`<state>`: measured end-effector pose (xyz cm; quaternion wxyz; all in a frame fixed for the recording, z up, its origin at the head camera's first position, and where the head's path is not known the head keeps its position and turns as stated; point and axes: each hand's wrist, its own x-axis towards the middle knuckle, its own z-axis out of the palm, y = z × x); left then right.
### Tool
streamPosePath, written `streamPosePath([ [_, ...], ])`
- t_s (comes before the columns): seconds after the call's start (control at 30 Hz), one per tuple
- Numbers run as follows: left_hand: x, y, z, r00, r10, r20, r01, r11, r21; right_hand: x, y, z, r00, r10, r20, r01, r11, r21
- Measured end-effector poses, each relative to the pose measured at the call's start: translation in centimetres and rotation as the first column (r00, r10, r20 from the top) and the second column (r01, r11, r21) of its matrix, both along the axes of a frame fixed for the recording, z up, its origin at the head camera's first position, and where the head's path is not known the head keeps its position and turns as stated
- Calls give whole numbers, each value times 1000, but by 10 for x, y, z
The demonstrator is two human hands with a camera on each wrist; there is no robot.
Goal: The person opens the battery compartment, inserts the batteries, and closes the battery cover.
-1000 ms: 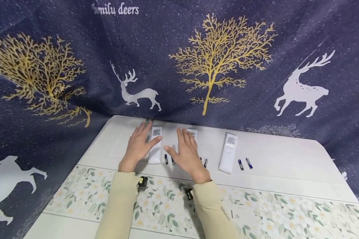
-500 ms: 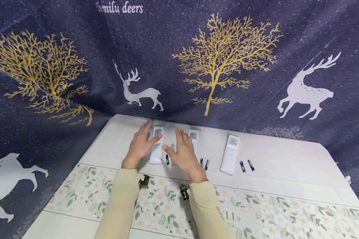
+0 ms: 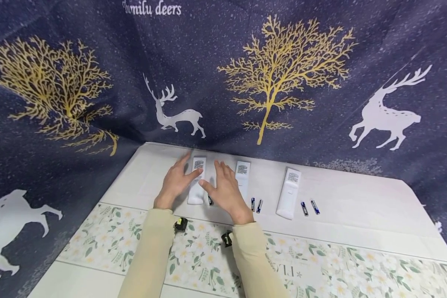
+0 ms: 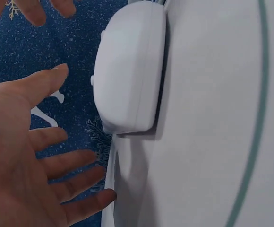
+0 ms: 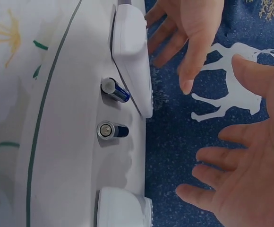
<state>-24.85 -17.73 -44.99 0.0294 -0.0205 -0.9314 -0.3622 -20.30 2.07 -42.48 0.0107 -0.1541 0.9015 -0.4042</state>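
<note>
- Left hand (image 3: 175,182), fingers spread, hovered beside the leftmost remote (image 3: 197,182), possibly touching it.
- Right hand (image 3: 225,192), fingers spread, hung over two batteries (image 5: 112,109) right of that remote.

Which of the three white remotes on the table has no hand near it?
The rightmost remote, with two batteries lying to its right. Both hands hover over the other two: the left hand at the leftmost remote, the right hand beside the middle remote.

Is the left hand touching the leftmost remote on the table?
Cannot tell. In the head view the left hand overlaps the leftmost remote; the left wrist view shows open fingers beside it, neither contact nor gap plain.
</note>
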Motion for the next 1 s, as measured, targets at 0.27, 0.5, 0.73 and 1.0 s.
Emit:
streamPosePath([
  [0.27,1,9,-1,999,44,-5,-45,995,-87,1,-3,-1,1000,7,2,-7,1000,6],
  [0.5,3,13,-2,998,61,-12,-62,988,-140,2,-4,1,1000,7,-6,-7,1000,3],
  [0.73,3,17,-1,993,118,-7,-118,992,-49,1,-2,3,1000,5,7,-5,1000,3],
  [1.0,5,21,-2,983,171,73,-172,985,2,2,-1,2,999,3,34,-4,1000,5],
])
